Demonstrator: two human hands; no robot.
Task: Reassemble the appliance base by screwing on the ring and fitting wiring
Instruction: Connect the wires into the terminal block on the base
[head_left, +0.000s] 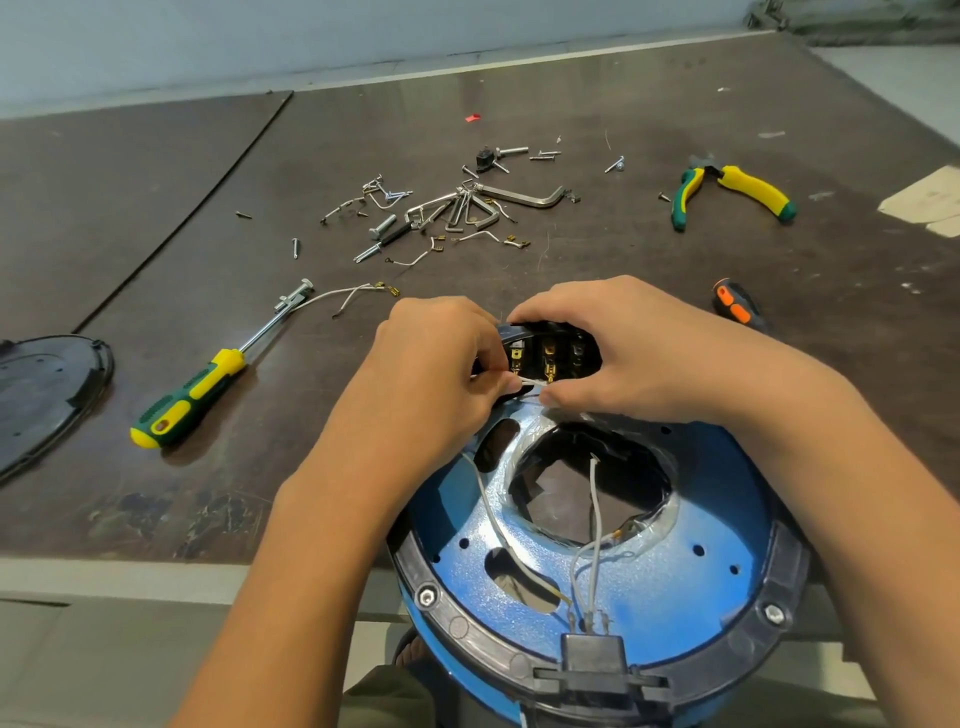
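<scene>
Because the brass spade terminals sat recessed in the black switch block (550, 353), I held that block steady in my right hand (639, 353), fingers curled over its top and thumb beneath, tilted so the spades faced me. My left hand (431, 364) pinched the end of a white wire (527, 382) right at the lower row of spades, close enough, I judged, to push it home. The blue appliance base (649, 571) sat at the near edge of the surface (363, 130), open side up, so its loose wires could reach from the centre hole. Its black ring (467, 618) already lay round the rim with two hex bolts showing, so I took wiring to be the step in hand. The yellow-and-green screwdriver (192, 395) lay near on the left, the pliers (727, 195) well apart at the far right.
</scene>
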